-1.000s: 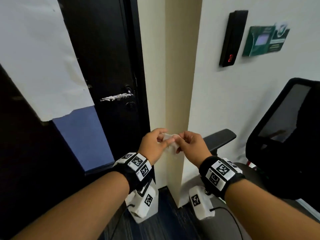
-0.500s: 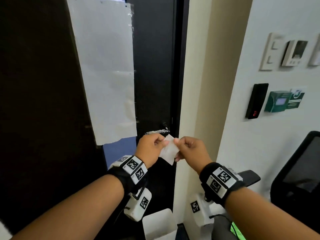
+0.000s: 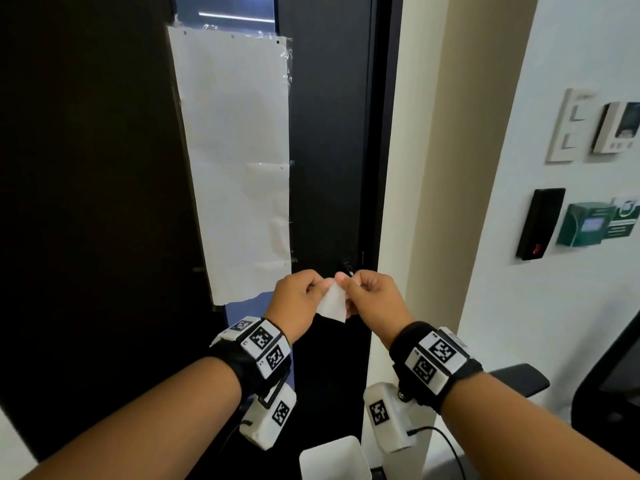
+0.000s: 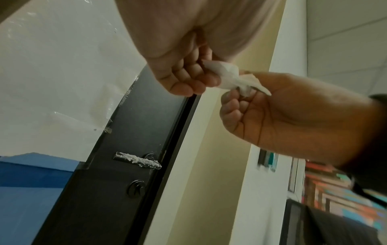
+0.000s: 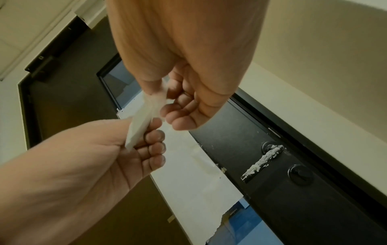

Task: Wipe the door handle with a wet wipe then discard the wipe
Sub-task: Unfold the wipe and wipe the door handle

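both hands, left hand [image 3: 297,303] and right hand [image 3: 372,299], pinch the wipe [image 3: 331,304] just before the soiled handle [image 4: 137,160], where spreading it flat first should clean best.

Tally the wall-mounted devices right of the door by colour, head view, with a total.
White: 2, the switch plate and the thermostat-like unit.
Black: 1, the card reader.
Green: 1, the green box, its label too small to read.
Total: 4.

Your bare forearms carry black wrist straps [image 3: 450,382] with white coded marker blocks [image 3: 265,342] and cabled white camera housings [image 3: 270,422].
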A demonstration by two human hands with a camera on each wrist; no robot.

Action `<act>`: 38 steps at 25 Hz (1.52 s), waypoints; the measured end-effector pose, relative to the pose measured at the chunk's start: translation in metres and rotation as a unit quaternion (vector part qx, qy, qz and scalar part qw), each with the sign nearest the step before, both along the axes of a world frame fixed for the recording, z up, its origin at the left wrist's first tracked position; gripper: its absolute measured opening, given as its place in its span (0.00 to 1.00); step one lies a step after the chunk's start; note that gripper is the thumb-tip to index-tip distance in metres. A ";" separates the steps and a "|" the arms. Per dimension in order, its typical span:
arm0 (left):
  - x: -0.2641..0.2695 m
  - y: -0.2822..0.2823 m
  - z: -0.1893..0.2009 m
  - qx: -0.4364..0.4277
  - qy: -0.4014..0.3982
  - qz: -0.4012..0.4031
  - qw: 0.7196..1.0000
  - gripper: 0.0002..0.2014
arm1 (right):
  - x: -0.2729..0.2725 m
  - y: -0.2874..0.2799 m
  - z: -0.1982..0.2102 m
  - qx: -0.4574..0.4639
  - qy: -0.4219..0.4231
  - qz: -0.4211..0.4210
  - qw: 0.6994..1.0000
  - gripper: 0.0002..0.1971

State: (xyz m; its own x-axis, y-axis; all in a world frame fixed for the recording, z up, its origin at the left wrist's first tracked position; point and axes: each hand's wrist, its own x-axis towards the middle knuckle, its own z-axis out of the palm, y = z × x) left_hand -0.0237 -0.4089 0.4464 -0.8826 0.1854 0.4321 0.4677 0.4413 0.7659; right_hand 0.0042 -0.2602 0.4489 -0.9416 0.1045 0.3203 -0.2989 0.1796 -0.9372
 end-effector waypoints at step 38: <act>-0.200 0.049 -0.040 -0.017 -0.068 -0.033 0.997 0.11 | -0.218 0.097 -0.044 -0.161 -0.123 0.132 0.970 0.16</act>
